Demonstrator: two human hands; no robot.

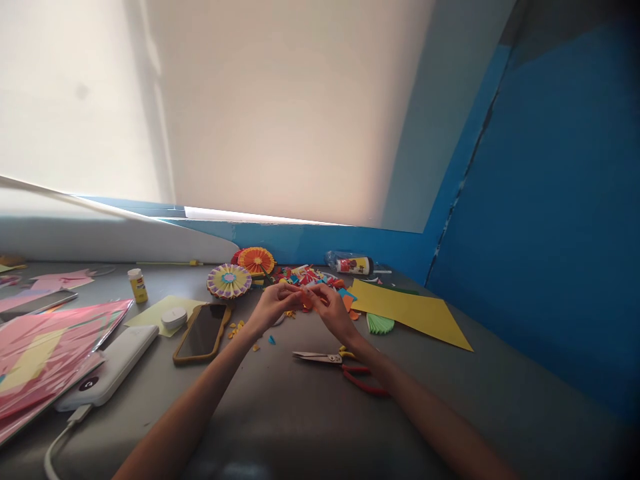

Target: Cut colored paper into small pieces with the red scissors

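My left hand (274, 305) and my right hand (331, 309) meet above the grey table (310, 413), fingers pinched together on a small orange piece of paper (307, 300) held between them. Just behind the hands lies a heap of coloured paper scraps (307, 275). Red-handled scissors (340, 363) lie on the table right below my right wrist. Two pleated paper rosettes, one yellow and purple (229, 280), one orange (256, 260), sit behind my left hand.
A phone in a brown case (203, 331), a white power bank (113, 365) with its cable, a small white round case (173, 317), a yellow glue bottle (137, 285) and pink paper sheets (45, 347) lie left. A yellow sheet (410, 310), a green folded fan (380, 324) and a lying bottle (353, 265) are right.
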